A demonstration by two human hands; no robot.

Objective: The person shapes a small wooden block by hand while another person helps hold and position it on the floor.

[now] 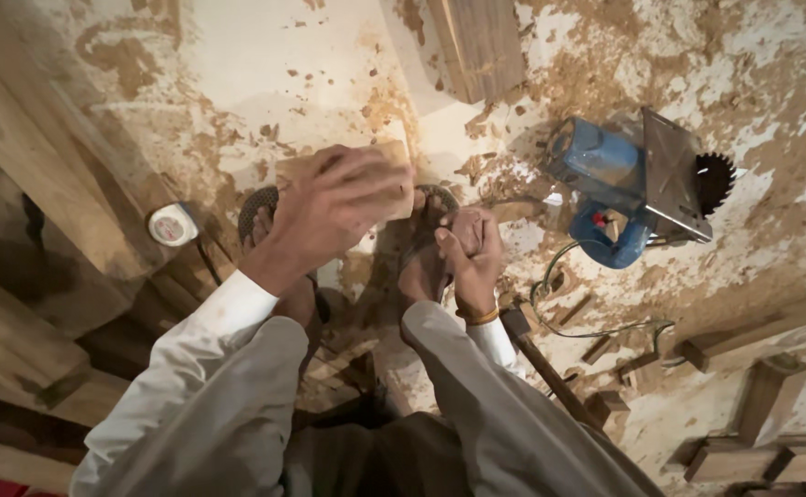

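My left hand (334, 210) grips a pale wooden block (395, 164) from above, holding it over my sandalled feet (426, 267). My right hand (470, 250) is curled into a fist just below the block's right end, thumb up, with a yellow band at the wrist. I cannot see anything inside that fist. Both arms wear white sleeves, and my grey-clad knees fill the lower middle of the view.
A blue circular saw (624, 198) with a toothed blade lies to the right, its cable (559, 304) looping toward me. A hammer (536, 354) lies by my right knee. A round tape measure (173, 225) sits left. Planks (44, 184) and wood offcuts (762, 387) lie on the sawdust-covered floor.
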